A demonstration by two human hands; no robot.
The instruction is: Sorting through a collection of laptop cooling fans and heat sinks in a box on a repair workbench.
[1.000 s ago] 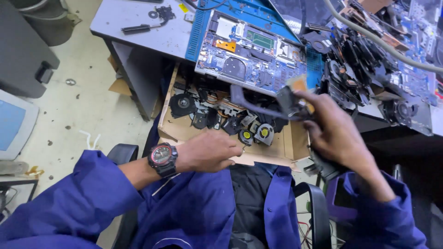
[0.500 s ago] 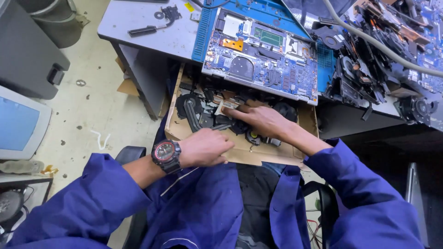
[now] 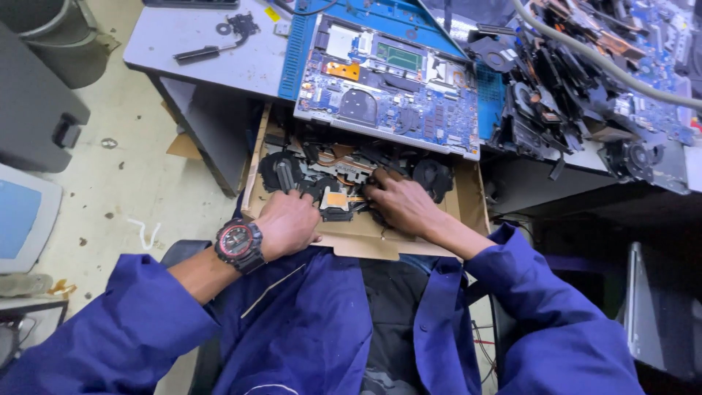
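A shallow cardboard box rests on my lap, filled with several black laptop cooling fans and copper heat pipes. My left hand, with a black and red wristwatch, lies on the box's near left part, fingers curled over the parts beside a round black fan. My right hand reaches into the middle of the box, fingers down among the fans. What either hand grips is hidden by the fingers. An opened laptop with its blue motherboard lies on the desk edge just above the box.
A blue mat lies under the laptop on a grey desk. A heap of boards and fans fills the desk's right side, crossed by a grey cable. A screwdriver lies at the far left. A monitor stands on the floor to the left.
My right hand came down from holding a part up near the desk and went into the box. The left hand shifted forward from the box's near edge onto the parts.
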